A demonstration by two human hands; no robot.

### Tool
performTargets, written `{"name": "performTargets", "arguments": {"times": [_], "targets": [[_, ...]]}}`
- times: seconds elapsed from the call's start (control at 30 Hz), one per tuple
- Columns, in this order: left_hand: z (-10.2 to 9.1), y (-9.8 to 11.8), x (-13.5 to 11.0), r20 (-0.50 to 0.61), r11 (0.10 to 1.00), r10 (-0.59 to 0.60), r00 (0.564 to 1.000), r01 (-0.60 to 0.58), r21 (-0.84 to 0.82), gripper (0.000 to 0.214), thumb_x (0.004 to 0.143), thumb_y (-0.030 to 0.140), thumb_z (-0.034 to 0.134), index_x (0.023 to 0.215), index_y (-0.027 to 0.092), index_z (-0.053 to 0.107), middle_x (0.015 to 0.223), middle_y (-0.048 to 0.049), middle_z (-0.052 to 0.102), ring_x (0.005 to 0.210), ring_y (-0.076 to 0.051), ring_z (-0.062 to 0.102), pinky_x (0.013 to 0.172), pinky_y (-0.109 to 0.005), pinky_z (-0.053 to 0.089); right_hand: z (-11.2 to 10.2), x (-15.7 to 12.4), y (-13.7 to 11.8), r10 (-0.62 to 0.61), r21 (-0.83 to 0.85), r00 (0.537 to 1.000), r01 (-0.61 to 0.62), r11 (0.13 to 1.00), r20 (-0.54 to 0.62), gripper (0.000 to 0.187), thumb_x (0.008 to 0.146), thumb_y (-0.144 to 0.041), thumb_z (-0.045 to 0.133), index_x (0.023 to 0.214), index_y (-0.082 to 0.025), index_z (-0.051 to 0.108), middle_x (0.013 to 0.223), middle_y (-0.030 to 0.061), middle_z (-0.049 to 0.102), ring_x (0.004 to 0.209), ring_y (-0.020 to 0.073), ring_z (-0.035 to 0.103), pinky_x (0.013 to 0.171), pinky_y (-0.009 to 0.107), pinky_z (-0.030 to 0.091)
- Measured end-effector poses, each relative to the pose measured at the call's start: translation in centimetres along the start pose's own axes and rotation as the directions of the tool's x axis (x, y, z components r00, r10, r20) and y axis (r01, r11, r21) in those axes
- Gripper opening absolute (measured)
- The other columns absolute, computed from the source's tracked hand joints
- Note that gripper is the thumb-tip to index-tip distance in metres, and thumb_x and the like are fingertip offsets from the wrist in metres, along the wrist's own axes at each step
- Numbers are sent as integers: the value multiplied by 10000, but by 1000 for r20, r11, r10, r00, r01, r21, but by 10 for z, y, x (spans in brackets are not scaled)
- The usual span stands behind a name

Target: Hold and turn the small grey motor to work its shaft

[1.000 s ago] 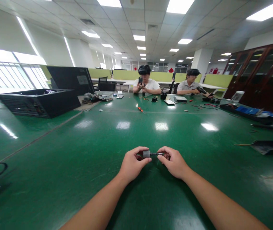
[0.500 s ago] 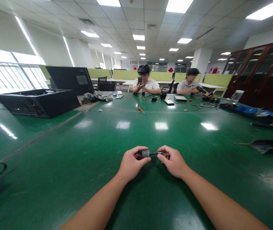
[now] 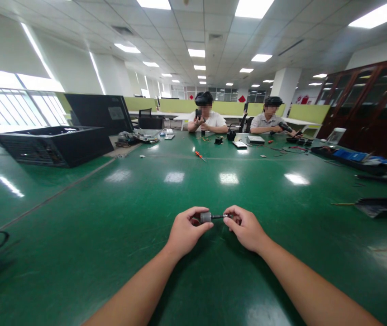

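Note:
Between thumb and fingers, my left hand grips the grey cylindrical body of what looks like a small motor. A thin dark shaft points from it to the right, roughly level. At the shaft's far end, my right hand pinches a shiny metal part; the fingertips hide some of it. Both hands are held close together over the green tabletop. Part of the cylinder's left end is covered by my left fingers.
An orange screwdriver lies farther up the table. At left stands an open black computer case. Black trays are on the right. Two people sit across the table, among small parts and a white box.
My hands and the motor stay nearly in place, with only a very slight shift. Across the table, the person at right has raised their head a little.

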State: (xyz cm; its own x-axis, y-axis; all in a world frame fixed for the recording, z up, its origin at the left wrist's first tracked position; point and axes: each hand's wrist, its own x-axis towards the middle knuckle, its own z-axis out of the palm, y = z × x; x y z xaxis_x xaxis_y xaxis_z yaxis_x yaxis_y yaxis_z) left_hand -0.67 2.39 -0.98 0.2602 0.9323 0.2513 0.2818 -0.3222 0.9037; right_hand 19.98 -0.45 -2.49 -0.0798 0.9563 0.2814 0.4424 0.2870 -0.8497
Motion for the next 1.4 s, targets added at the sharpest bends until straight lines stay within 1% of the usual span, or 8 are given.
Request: {"name": "performTargets", "arguments": {"times": [0.57, 0.77, 0.9, 1.0, 1.07, 1.17, 1.27, 1.4], "targets": [[-1, -1, 1, -5, 999, -28, 1000, 28, -40, 376, 658, 276, 783, 1008, 168, 698, 904, -59, 727, 789, -215, 677, 749, -314, 531, -1, 0, -2, 13, 27, 1000, -13, 1000, -4, 162, 864, -281, 563, 957, -170, 638, 603, -27, 563, 535, 128, 517, 527, 234, 381], [-1, -3, 1, -6, 998, -38, 999, 37, -43, 392, 656, 286, 786, 1017, 163, 695, 907, -61, 726, 781, -211, 672, 737, -304, 520, -1, 0, -1, 32, 63, 999, -31, 998, -15, 171, 851, -293, 578, 949, -164, 635, 621, -19, 582, 559, 133, 547, 544, 235, 396], [-2, -4, 1, -13, 999, -27, 1000, 27, -20, 392, 666, 308, 787, 1023, 174, 694, 911, -51, 726, 784, -206, 664, 739, -301, 508, -2, 1, 1, 65, 134, 998, -62, 989, -19, 189, 843, -314, 591, 944, -159, 629, 620, -22, 581, 557, 133, 565, 552, 238, 410], [-2, -1, 1, -46, 999, -27, 999, 29, 39, 359, 669, 350, 792, 973, 177, 708, 853, -40, 726, 755, -204, 652, 715, -299, 493, -2, 4, 3, 97, 220, 994, -85, 972, -41, 225, 843, -357, 598, 939, -156, 623, 629, -19, 586, 557, 133, 574, 549, 237, 421], [-2, 2, 2, -58, 998, -39, 998, 41, 37, 348, 673, 378, 789, 941, 168, 711, 818, -40, 724, 735, -204, 648, 693, -296, 486, -2, 6, 6, 105, 275, 993, -86, 958, -53, 265, 853, -409, 592, 909, -151, 622, 645, -10, 599, 542, 124, 565, 546, 236, 429], [-2, 2, 3, -63, 998, -58, 996, 57, -24, 376, 676, 395, 784, 948, 151, 696, 822, -48, 721, 739, -203, 651, 692, -294, 487, -1, 10, 11, 128, 343, 991, -105, 933, -44, 389, 880, -516, 538, 788, -145, 608, 620, 1, 594, 483, 110, 540, 512, 236, 425], [-1, -2, 5, -74, 989, -99, 992, 89, -119, 405, 672, 396, 785, 965, 138, 674, 864, -65, 723, 785, -209, 666, 736, -300, 501, 2, 13, 17, 185, 395, 983, -162, 904, -21, 522, 891, -609, 466, 643, -157, 549, 491, -21, 506, 411, 105, 495, 453, 232, 397], [-3, -1, 7, -130, 953, -187, 974, 148, -263, 514, 625, 377, 815, 1039, 119, 655, 971, -100, 723, 912, -233, 674, 869, -331, 501, 5, 14, 21, 170, 419, 985, -151, 895, -8, 561, 874, -649, 461, 587, -168, 507, 474, -26, 480, 400, 99, 477, 436, 229, 390]]}}
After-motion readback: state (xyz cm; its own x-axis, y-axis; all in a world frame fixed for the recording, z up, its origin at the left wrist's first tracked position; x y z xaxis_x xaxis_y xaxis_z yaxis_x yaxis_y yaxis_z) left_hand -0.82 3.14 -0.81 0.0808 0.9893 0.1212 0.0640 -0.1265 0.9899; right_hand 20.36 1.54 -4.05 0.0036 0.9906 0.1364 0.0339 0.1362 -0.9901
